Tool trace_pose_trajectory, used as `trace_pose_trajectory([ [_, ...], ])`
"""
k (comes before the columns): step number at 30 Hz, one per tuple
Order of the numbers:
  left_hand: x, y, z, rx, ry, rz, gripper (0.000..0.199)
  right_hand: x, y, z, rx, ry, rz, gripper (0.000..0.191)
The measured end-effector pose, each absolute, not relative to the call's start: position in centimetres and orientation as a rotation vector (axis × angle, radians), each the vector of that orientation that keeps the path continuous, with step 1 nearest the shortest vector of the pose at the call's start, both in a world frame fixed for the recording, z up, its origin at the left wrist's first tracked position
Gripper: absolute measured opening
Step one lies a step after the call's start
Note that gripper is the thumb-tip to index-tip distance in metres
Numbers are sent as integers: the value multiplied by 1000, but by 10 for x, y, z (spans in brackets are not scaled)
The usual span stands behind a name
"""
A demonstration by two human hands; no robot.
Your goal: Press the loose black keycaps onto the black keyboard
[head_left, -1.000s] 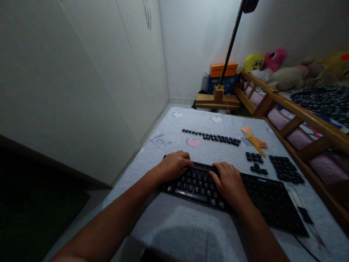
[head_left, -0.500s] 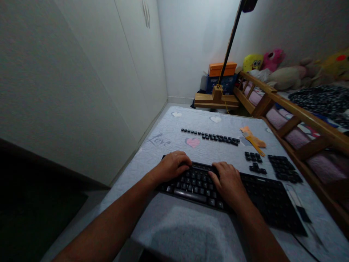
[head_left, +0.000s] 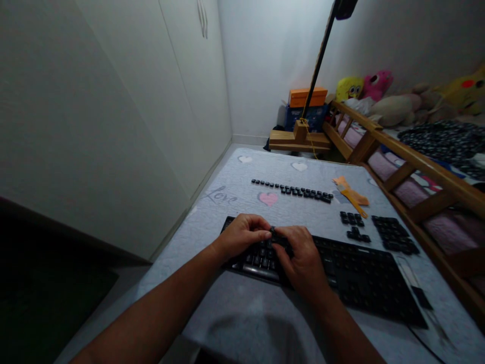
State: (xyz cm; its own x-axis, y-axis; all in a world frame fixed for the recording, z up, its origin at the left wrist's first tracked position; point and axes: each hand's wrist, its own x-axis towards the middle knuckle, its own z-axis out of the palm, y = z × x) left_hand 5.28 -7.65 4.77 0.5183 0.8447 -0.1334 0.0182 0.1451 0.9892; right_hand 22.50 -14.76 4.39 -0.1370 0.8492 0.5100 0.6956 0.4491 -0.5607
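A black keyboard (head_left: 366,280) lies on the bedspread, keycaps on its left part and bare key sockets on its right. Over its upper left part, my left hand (head_left: 242,235) is closed, thumb and index fingertips together at a small black keycap (head_left: 272,230). My right hand (head_left: 302,255) meets it from the other side, its fingers curled at the same keycap and its thumb lower over the keys. Fingers partly hide the keycap. Beyond the keyboard, loose keycaps (head_left: 290,189) lie in rows.
More keycaps sit in groups, a small block (head_left: 352,218) and a larger block (head_left: 394,233), at the right. A yellow-handled brush (head_left: 354,201) rests on an orange cloth (head_left: 358,196). A screwdriver-like tool (head_left: 421,297) lies right of the keyboard. A wooden bed rail (head_left: 417,149) runs along the right.
My right hand has moved left along the keyboard and now meets my left hand. My left hand has shifted slightly right, and the fingertips have come together at a keycap.
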Motion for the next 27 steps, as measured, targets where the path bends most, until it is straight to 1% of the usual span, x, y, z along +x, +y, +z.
trace_pose_trajectory([
  [4,54,-80,48,1284,869,670,26,222,-146,42,-1336,-1826,239,10],
  [9,51,-80,47,1363,842,642,25,223,-145,42,-1332,-1783,286,8],
  [18,46,-77,47,1449,757,634,28,219,-146,41,-1352,-1728,401,10],
  [27,43,-76,46,1592,803,659,26,221,-146,40,-1357,-1698,502,15],
])
